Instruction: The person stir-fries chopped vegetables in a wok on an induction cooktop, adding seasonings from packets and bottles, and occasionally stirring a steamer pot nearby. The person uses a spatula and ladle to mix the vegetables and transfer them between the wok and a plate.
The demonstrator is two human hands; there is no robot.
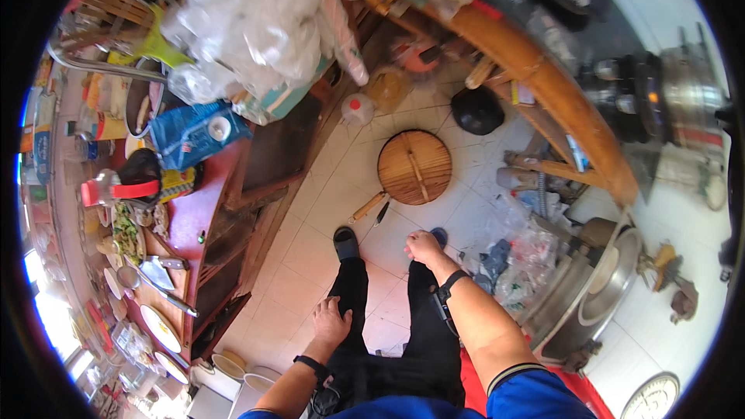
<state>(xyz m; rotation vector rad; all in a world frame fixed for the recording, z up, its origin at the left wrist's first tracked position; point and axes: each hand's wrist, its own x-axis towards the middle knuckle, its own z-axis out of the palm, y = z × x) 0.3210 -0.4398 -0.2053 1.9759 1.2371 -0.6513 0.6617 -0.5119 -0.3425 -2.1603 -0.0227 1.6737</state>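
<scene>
Over the right knee of the black trousers hangs my right hand [423,246], its fingers curled; whether something small is inside cannot be told. My left hand [332,321] rests at or just above the left thigh, empty, with the fingers somewhat apart. On the tiled floor in front of my feet lies a round wooden lid [414,167] with a bar handle across it. Beside its lower left edge a wooden handle [368,207] and a dark handle [382,213] stick out. A black wok or bowl [477,110] is farther off to the right.
At left, a red counter [192,209] holds a cleaver [157,272] on a cutting board, a plate of greens [125,233] and white plates [160,327]. Plastic bags [527,256] and metal basins [611,279] are at right, below a wooden-edged stove table [559,81].
</scene>
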